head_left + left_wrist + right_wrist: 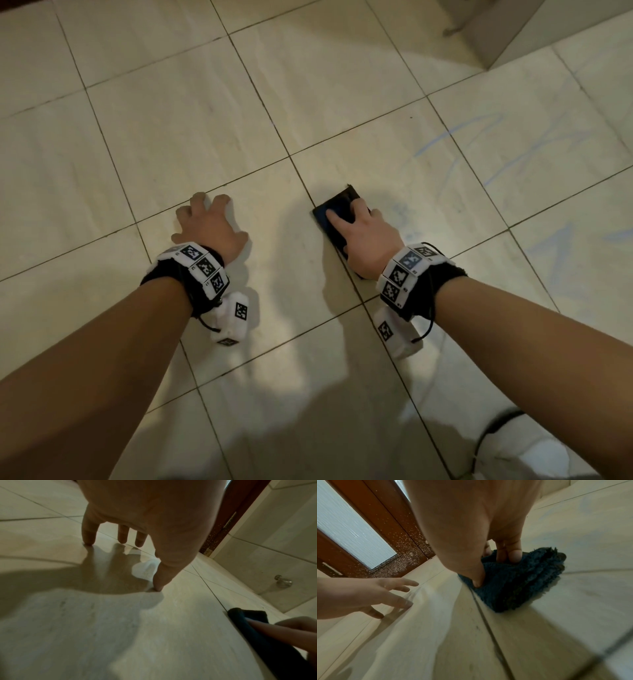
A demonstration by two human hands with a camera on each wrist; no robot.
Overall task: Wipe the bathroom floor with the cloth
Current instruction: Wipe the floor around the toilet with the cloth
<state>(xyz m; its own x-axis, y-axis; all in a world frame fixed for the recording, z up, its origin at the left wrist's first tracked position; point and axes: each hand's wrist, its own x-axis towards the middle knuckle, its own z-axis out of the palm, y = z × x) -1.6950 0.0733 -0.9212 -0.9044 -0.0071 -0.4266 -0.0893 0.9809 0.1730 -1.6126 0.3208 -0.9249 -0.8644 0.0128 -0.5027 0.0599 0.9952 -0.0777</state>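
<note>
A dark blue folded cloth [339, 202] lies on the cream tiled floor [205, 102], across a grout line. My right hand [366, 233] is on top of it. In the right wrist view the thumb and bent fingers [510, 555] pinch into the cloth [522, 581] and bunch it. My left hand [209, 226] stands to the left of the cloth, apart from it, with spread fingertips [89, 539] touching the bare tile and nothing in it. The left wrist view shows the cloth [267, 642] at its lower right, under the right hand [300, 632].
Faint blue streaks [479, 144] mark the tiles right of the cloth. A wall corner [513, 31] stands at the far right. A brown door with frosted glass [351, 527] is ahead on the left. A metal fitting [283, 581] sits low on the tiled wall.
</note>
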